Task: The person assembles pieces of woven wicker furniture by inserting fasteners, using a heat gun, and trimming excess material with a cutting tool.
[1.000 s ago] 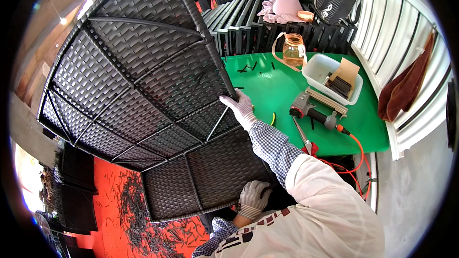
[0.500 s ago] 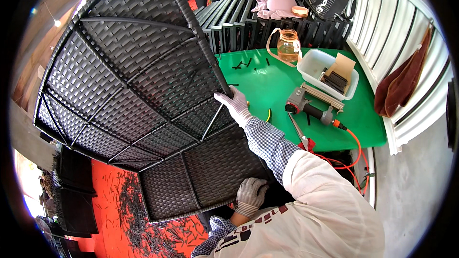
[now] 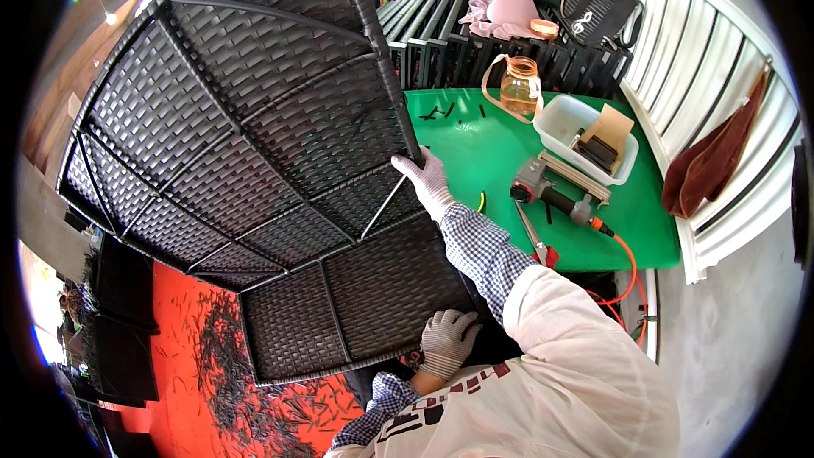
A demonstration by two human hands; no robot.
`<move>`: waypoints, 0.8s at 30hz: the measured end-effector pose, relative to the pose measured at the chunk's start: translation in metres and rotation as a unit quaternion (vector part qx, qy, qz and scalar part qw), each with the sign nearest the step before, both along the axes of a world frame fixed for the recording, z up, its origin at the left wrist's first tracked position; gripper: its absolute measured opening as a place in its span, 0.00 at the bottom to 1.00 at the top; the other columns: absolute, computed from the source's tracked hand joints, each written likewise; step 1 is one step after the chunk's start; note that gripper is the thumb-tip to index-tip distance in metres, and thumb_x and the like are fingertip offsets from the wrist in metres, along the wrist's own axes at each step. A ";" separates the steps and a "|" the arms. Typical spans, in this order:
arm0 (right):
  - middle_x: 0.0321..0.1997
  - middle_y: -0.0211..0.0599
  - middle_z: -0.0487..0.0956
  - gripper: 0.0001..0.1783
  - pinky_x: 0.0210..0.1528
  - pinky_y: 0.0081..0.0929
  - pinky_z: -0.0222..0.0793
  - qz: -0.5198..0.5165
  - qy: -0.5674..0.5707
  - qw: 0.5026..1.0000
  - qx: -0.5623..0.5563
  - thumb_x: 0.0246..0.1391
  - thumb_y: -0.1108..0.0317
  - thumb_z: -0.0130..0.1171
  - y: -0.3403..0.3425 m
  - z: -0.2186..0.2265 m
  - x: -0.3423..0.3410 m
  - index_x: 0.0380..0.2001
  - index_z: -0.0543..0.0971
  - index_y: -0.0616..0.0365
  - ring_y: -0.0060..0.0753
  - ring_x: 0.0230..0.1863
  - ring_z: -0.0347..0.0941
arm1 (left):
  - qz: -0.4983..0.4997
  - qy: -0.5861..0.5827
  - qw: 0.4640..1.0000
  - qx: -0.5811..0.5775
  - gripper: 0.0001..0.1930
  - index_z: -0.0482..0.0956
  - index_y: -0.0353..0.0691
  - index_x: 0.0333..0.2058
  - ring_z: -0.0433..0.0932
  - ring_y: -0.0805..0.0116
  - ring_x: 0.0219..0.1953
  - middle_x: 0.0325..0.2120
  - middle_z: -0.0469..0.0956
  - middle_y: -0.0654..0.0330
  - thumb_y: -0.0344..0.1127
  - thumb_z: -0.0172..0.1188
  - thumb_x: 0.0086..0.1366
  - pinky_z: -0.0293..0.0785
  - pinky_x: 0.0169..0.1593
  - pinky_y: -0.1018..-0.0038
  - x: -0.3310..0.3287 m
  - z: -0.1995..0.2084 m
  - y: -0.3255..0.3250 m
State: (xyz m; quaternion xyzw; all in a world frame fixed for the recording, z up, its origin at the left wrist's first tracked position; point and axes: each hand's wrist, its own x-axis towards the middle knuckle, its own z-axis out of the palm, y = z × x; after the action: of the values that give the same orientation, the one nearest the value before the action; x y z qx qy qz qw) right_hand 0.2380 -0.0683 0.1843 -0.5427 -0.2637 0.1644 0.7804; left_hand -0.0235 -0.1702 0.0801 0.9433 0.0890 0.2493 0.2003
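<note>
Right hand (image 3: 430, 184) grips wicker frame (image 3: 280, 110), top cut off; left hand (image 3: 448, 344) curled, cannot tell whether holding.

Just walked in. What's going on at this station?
A person in striped gloves has a black wicker furniture piece tilted up, the right hand closed on its edge. The left hand, fingers curled, is by the near edge of its lower panel; whether it grips is unclear. A pneumatic fastener gun on an orange hose lies on the green table, unheld. Black strips litter the red floor.
</note>
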 end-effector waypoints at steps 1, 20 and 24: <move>0.28 0.21 0.69 0.21 0.38 0.24 0.59 -0.004 0.001 1.000 0.011 0.57 0.51 0.74 0.000 0.001 -0.001 0.34 0.77 0.55 0.18 0.32 0.61 | 0.002 -0.002 1.000 0.001 0.13 0.87 0.49 0.38 0.79 0.56 0.37 0.32 0.78 0.62 0.43 0.74 0.55 0.77 0.39 0.60 -0.001 -0.001 0.000; 0.27 0.20 0.67 0.21 0.36 0.25 0.58 -0.005 -0.001 1.000 -0.004 0.56 0.51 0.75 0.000 0.000 0.000 0.33 0.76 0.55 0.18 0.31 0.60 | -0.004 0.009 1.000 0.004 0.14 0.87 0.47 0.40 0.79 0.56 0.38 0.33 0.79 0.61 0.43 0.72 0.56 0.77 0.41 0.59 0.001 -0.003 0.000; 0.26 0.20 0.65 0.22 0.36 0.25 0.58 -0.007 -0.001 1.000 -0.012 0.56 0.51 0.74 0.001 -0.003 0.002 0.32 0.75 0.54 0.19 0.31 0.59 | -0.009 0.007 1.000 0.007 0.14 0.86 0.46 0.40 0.79 0.55 0.38 0.33 0.79 0.60 0.42 0.72 0.56 0.77 0.41 0.59 0.001 -0.002 -0.001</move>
State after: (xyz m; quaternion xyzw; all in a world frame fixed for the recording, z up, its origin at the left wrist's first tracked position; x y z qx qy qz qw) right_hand 0.2403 -0.0676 0.1812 -0.5543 -0.2581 0.1617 0.7746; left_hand -0.0228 -0.1716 0.0785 0.9471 0.0801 0.2417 0.1951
